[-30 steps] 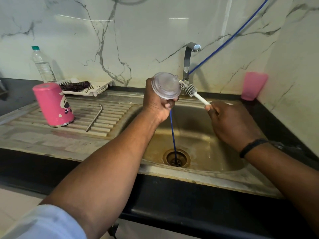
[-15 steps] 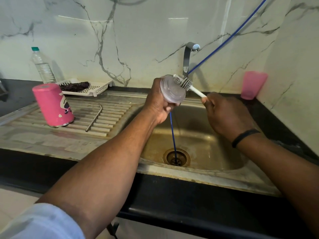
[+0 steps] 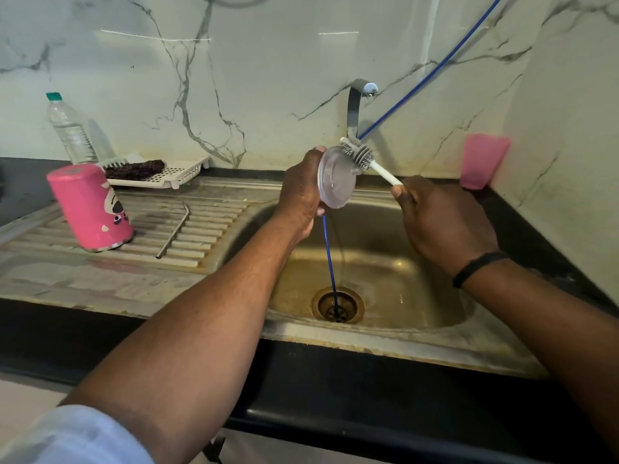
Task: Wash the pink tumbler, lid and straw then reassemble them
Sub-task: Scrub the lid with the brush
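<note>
A stainless steel sink (image 3: pixel 418 316) set in a black worktop (image 3: pixel 335 390) is sitting below a marble-veined wall. Over the basin, the left hand (image 3: pixel 299 199) is gripping the clear lid (image 3: pixel 336 182) on edge while the right hand (image 3: pixel 445 222) is clasping a white bottle brush (image 3: pixel 360 155), bristles touching the lid's top edge. At 9 o'clock, the pink tumbler (image 3: pixel 88 207) is standing upside down on the drainboard, its printed design unreadable, the metal straw (image 3: pixel 174 229) lying beside it. A blue hose (image 3: pixel 330 259) is running into the drain.

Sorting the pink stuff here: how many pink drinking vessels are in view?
2. The pink tumbler stands upside down on the drainboard, left of the sink; a pink cup sits in the right back corner.
</note>
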